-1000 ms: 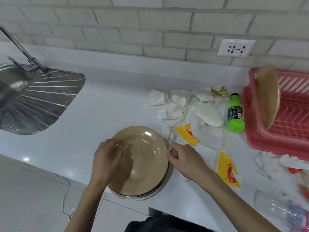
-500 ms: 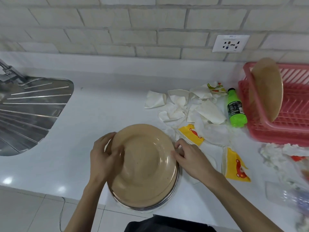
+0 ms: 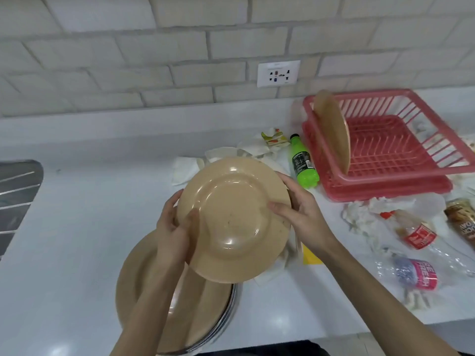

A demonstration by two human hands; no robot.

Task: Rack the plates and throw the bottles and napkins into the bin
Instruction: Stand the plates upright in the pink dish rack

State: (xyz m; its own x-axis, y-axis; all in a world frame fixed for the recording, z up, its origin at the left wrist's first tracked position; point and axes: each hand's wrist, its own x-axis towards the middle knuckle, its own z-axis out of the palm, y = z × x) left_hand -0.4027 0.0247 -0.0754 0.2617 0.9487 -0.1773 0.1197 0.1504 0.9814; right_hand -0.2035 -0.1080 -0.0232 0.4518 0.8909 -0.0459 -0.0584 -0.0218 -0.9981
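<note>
A tan plate is lifted off the counter and tilted toward me. My left hand grips its left rim and my right hand grips its right rim. Below it a stack of tan plates lies near the counter's front edge. The pink dish rack stands at the right with one tan plate upright in it. A green bottle lies beside the rack. White napkins are partly hidden behind the lifted plate. Clear bottles with a red label and a pink label lie at the right.
Crumpled napkins and a brown-labelled bottle lie in front of the rack. A yellow wrapper shows under my right forearm. The steel sink drainer is at the far left. A wall socket is above the counter.
Both hands have lifted the top plate off the stack and raised it toward the rack side. The view has shifted right, showing more of the rack and bottles.
</note>
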